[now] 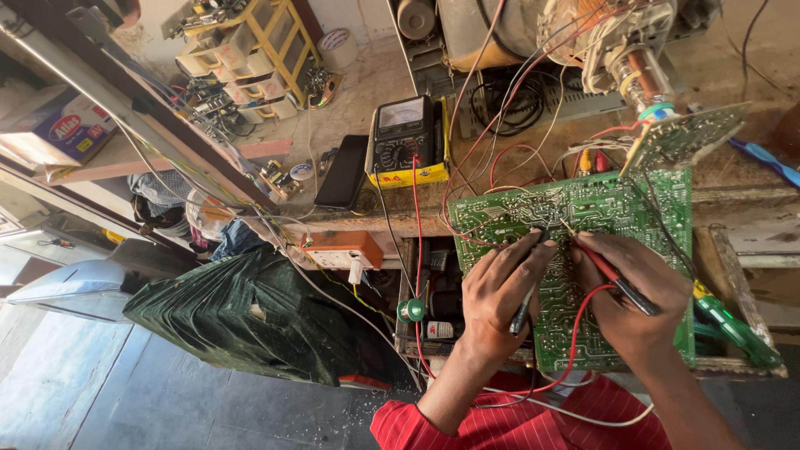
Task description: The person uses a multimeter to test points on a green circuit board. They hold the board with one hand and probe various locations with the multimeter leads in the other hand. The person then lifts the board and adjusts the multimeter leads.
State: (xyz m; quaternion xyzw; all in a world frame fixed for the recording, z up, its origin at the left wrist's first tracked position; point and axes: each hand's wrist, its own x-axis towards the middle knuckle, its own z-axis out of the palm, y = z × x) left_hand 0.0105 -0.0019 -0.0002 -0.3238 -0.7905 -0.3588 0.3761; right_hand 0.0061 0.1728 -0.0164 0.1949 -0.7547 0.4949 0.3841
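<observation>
Your left hand [498, 292] grips the black probe [528, 287], right hand [635, 296] the red probe [612, 275], tips on the green circuit board [575, 208] at frame centre. Keep both tips steady, off neighbouring joints. Glance at the multimeter [406, 140] above.

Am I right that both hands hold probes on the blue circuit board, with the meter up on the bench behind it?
Not quite: the board is green, not blue, as the head view shows. The rest holds: the left hand has the black probe, the right hand the red probe, and the meter sits on the bench behind.
</observation>
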